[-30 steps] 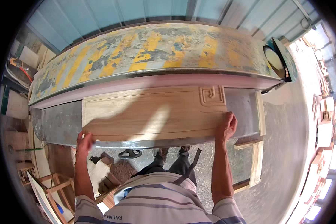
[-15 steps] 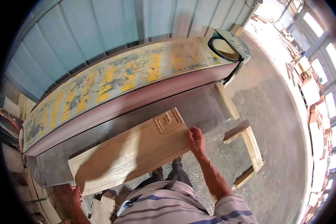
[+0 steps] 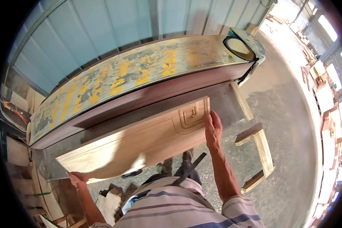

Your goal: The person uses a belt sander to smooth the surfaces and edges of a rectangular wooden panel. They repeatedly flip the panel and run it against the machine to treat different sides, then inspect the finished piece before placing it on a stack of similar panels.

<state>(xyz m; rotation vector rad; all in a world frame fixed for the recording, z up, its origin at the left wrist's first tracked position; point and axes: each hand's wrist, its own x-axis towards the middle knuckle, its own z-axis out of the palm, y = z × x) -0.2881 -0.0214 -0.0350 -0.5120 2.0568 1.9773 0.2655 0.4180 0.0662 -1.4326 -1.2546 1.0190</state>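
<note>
A long pale wooden panel (image 3: 140, 140) spans the space between my hands, tilted over the near side of a grey metal table (image 3: 222, 102). Carved grooves mark its right end, and a shadow falls across its face. My left hand (image 3: 78, 179) grips its lower left corner, fingers partly hidden behind the wood. At the right end edge, my right hand (image 3: 213, 129) is closed on the panel. Behind the table runs a belt sander (image 3: 140, 72) with a pinkish belt and a worn cover in yellow and grey stripes.
A wooden frame (image 3: 263, 150) stands on the concrete floor to the right. One wooden strip (image 3: 241, 100) lines the table's right end. A blue metal wall (image 3: 121, 26) rises behind the sander. Stacked boards (image 3: 328, 133) lie far right; a broken pale slab (image 3: 108, 203) lies by my feet.
Both hands have raised the panel from the table and tipped its face toward me. A dark strap now shows in front of my shirt. The whole view has shifted slightly.
</note>
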